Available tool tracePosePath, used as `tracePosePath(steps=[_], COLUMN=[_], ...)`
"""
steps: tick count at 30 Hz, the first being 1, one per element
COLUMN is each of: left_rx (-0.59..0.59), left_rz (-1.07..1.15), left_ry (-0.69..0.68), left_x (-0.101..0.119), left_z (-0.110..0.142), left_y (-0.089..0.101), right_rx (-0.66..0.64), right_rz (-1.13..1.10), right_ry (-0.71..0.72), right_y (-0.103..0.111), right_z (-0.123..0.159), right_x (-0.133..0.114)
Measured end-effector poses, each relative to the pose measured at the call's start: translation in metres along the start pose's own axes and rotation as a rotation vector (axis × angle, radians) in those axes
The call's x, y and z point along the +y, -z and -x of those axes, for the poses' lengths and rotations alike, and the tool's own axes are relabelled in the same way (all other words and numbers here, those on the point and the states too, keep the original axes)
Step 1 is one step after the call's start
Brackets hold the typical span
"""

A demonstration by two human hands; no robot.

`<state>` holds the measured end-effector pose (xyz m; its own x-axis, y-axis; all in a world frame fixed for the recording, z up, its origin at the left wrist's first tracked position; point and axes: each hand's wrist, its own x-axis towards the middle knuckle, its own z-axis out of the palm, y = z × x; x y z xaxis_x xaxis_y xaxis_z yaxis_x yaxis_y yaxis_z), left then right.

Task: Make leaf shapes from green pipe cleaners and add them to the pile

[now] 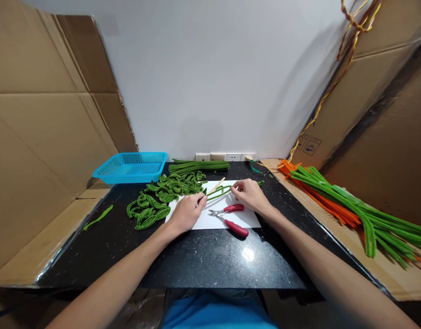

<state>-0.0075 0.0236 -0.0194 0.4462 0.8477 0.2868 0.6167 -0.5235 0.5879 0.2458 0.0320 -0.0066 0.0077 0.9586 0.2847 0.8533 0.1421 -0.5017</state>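
Between my hands runs a green pipe cleaner (219,193), bent into a long narrow loop above a white sheet of paper (210,223). My left hand (189,211) pinches its left end, where a thin wooden stick (217,184) also slants up from the fingers. At the loop's right end, the thumb and fingers of my right hand (248,193) are closed on the pipe cleaner, and a green tip sticks out beyond that hand. Red-handled cutting pliers (233,217) lie on the paper below, jaws apart and pointing left.
Left of the paper, several looped green pipe cleaners (152,208) are heaped. Behind lies a bundle of straight green ones (198,167), beside a blue basket (107,176). Loose green strips (378,219) and orange strips (330,205) lie on cardboard at right. Cardboard walls (53,123) flank the black tabletop.
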Motion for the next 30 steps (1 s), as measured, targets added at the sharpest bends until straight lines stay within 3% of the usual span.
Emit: tracePosePath(steps=[9,20,30], left_rx=[0.003,0.015,0.023], left_rz=[0.106,0.070,0.124], left_ry=[0.007,-0.009,0.000], left_x=[-0.0002,0.0001,-0.0021], left_z=[-0.0009,-0.0007,-0.0012], left_y=[0.0040,0.0022,0.0036], right_rx=[-0.014,-0.025,0.077], right_rz=[-0.050,-0.129,-0.047], right_ry=[0.106,0.098,0.107], right_y=[-0.0042,-0.0015,-0.0036], right_z=[0.0014,0.0024,0.0033], right_x=[0.0006,-0.0042,-0.0034])
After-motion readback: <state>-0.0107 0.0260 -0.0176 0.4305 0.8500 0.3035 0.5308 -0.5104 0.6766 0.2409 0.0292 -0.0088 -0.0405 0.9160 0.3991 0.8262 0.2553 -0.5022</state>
